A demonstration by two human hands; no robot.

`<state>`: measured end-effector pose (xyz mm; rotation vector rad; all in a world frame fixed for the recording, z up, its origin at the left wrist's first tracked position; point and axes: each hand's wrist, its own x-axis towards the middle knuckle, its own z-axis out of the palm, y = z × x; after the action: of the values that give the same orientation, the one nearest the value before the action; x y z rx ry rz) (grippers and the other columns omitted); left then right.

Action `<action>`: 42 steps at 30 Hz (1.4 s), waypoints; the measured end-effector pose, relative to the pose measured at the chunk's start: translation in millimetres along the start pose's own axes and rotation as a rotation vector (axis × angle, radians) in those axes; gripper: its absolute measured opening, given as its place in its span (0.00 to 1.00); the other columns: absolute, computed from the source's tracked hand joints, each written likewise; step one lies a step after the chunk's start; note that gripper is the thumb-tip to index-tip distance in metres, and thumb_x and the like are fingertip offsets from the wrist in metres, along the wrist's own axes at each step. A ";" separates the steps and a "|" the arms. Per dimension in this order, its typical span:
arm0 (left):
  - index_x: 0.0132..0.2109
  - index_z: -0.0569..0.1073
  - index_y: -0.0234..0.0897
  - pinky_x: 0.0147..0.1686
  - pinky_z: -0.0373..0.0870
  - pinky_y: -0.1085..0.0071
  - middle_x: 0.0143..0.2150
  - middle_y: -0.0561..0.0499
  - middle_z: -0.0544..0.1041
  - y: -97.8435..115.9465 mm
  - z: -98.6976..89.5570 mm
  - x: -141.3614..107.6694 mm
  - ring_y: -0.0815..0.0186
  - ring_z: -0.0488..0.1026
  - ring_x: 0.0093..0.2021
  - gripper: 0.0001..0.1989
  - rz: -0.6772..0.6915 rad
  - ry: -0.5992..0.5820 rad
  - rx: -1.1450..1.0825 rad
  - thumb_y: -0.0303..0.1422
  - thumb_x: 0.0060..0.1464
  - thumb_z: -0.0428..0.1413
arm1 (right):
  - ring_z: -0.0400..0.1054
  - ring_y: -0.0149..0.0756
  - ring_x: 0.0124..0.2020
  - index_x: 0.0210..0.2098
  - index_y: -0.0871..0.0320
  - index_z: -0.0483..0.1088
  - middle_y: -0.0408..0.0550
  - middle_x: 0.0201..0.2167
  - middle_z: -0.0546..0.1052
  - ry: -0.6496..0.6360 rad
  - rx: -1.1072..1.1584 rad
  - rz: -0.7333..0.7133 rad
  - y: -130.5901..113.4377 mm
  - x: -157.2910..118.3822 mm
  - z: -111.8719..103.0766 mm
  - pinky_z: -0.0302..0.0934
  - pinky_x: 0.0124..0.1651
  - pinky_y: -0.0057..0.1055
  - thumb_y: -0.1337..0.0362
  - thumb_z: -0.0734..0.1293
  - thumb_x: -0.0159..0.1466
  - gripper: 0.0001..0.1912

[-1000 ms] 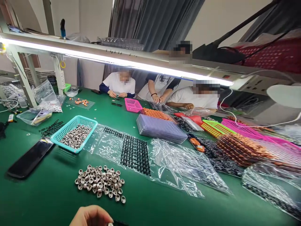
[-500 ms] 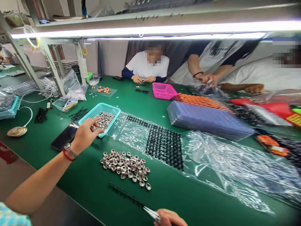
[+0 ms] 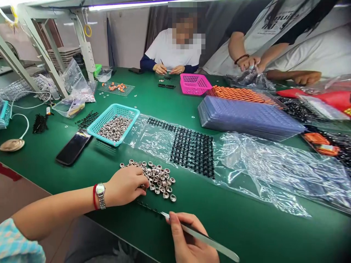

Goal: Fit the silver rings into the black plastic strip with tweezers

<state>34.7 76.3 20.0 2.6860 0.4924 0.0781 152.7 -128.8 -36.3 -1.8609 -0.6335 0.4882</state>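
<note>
Head view, green worktop (image 3: 260,233). Left hand (image 3: 124,185): at the near left side of a loose pile of small silvery cups (image 3: 161,179), palm down, fingers bent, thumb and forefinger at the cups; whether its grip has closed on one, cannot tell. Right hand (image 3: 190,237): grip closed around metal tweezers (image 3: 210,241), which slant down to the right, pale tips at the right end of a thin black strip (image 3: 149,208). Strip lies nearer the worktop's front edge than the pile. Beyond the left hand: turquoise basket (image 3: 101,139) holding many similar small rings (image 3: 115,128); dark phone (image 3: 73,148) just beside it, screen up. Beyond the pile: clear plastic film (image 3: 153,144) with a black lattice of parts (image 3: 192,151) on it; stack of bluish clear trays (image 3: 246,118) farther right; pink basket (image 3: 192,87) behind, bordering orange strips (image 3: 241,95). Across the worktop, a person in a white top (image 3: 164,47) works with both hands near small black pieces.
</note>
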 end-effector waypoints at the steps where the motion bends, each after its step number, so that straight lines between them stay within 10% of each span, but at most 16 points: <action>1: 0.40 0.84 0.38 0.38 0.67 0.68 0.38 0.50 0.78 0.2 0.1 -0.1 0.60 0.76 0.40 0.04 0.007 -0.007 0.012 0.27 0.58 0.70 | 0.75 0.36 0.26 0.29 0.53 0.77 0.48 0.29 0.81 -0.014 -0.019 -0.015 2.9 0.7 -1.1 0.68 0.30 0.28 0.36 0.69 0.63 0.26; 17: 0.43 0.83 0.36 0.36 0.69 0.68 0.34 0.48 0.81 15.2 8.5 -21.5 0.62 0.77 0.35 0.06 0.125 0.089 -0.003 0.27 0.67 0.61 | 0.71 0.36 0.28 0.31 0.51 0.76 0.44 0.29 0.78 0.106 -0.029 -0.063 -21.7 -7.0 14.3 0.65 0.36 0.30 0.38 0.68 0.67 0.24; 27: 0.39 0.84 0.35 0.34 0.72 0.73 0.33 0.49 0.85 27.5 28.2 -41.2 0.64 0.80 0.32 0.03 -0.029 0.209 -0.359 0.25 0.57 0.69 | 0.77 0.35 0.30 0.32 0.53 0.80 0.47 0.32 0.82 -0.067 -0.023 -0.092 -5.2 5.5 -1.3 0.71 0.35 0.25 0.44 0.70 0.67 0.20; 42: 0.47 0.83 0.35 0.36 0.77 0.72 0.37 0.47 0.86 41.0 28.0 -44.4 0.64 0.80 0.32 0.12 -0.187 0.273 -0.576 0.28 0.58 0.58 | 0.75 0.34 0.28 0.32 0.54 0.80 0.48 0.32 0.82 0.028 0.182 -0.124 -6.1 -1.5 -5.2 0.73 0.33 0.27 0.51 0.74 0.65 0.14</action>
<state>10.1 15.0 11.7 2.0645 0.6806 0.4625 153.4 -131.6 -28.7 -1.6440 -0.6591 0.4238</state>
